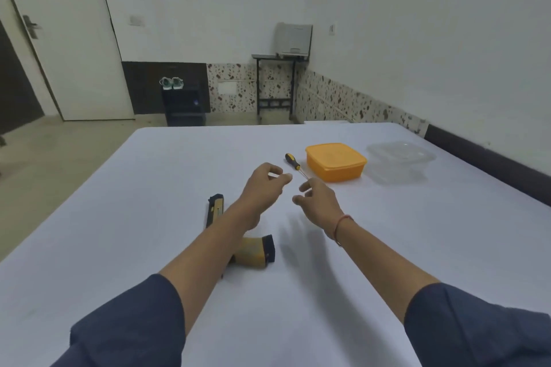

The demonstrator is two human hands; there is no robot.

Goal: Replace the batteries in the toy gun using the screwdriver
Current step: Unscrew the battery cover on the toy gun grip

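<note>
1. Hands. I read the left hand (pixel 264 187) as raised above the bench (pixel 387 247), with its fingers loosely curled and the thumb close to the forefinger. A gap shows between them and I see nothing in the grip. The right hand (pixel 319 201) hangs just beside it, fingers relaxed and slightly spread, also holding nothing. The two hands are near each other but apart. Neither touches the bench or any item on it. A red thread bracelet (pixel 343 225) sits on the right wrist, and both arms have dark blue sleeves (pixel 134 322) pushed up to the elbow.

2. Task items. The toy gun (pixel 253 252), yellow and black, lies flat on the bench below the left forearm (pixel 214 247). The forearm crosses over it and hides its middle, so I see only the barrel end on the left and the grip end on the right. The screwdriver (pixel 292 161), with a black and yellow handle, lies on the bench beyond the hands. Its thin shaft points towards the right hand, and I cannot tell where the tip ends.

3. Surroundings. An orange lidded box (pixel 335 164) stands just right of the screwdriver. A clear plastic container (pixel 399 159) stands further right, apart from the box. Beyond the bench, a small stand (pixel 275 58) against the wall carries a grey box (pixel 293 38). A pair of shoes (pixel 171 83) rests on a dark rack, and a white door (pixel 74 38) is at far left.
</note>
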